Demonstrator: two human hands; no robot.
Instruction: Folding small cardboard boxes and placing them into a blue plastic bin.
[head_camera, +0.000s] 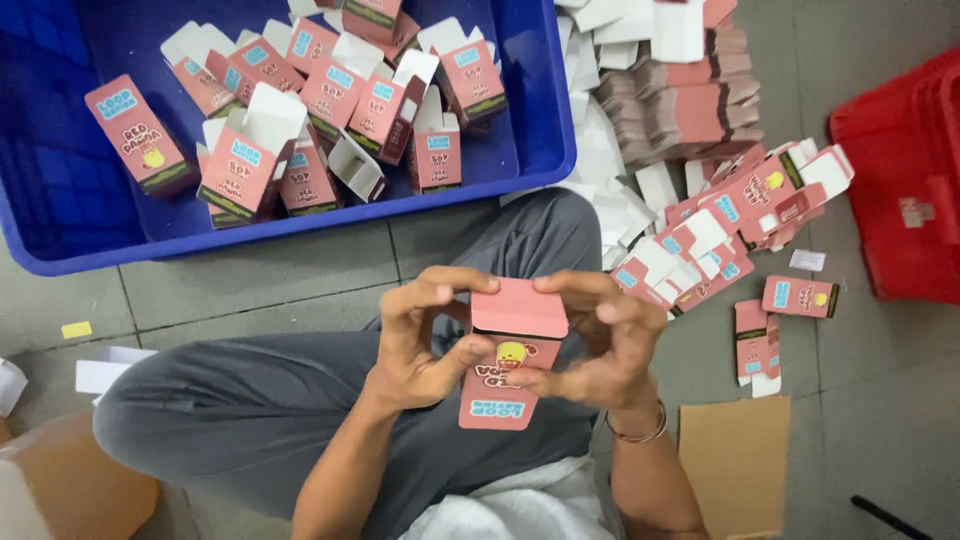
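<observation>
I hold a small pink cardboard box (508, 360) upright in front of my lap with both hands. My left hand (420, 335) grips its left side, thumb pressed on the front face. My right hand (605, 340) wraps the right side, fingers curled at the closed top flap. A bracelet sits on my right wrist. The box shows a yellow figure and blue label on its front.
A blue crate (90, 255) at the top left holds several folded pink boxes (330, 110) with open flaps. Flat pink box blanks (700, 110) are stacked and scattered at the right. A red crate (900, 170) stands far right; brown cardboard (735, 460) lies by my right arm.
</observation>
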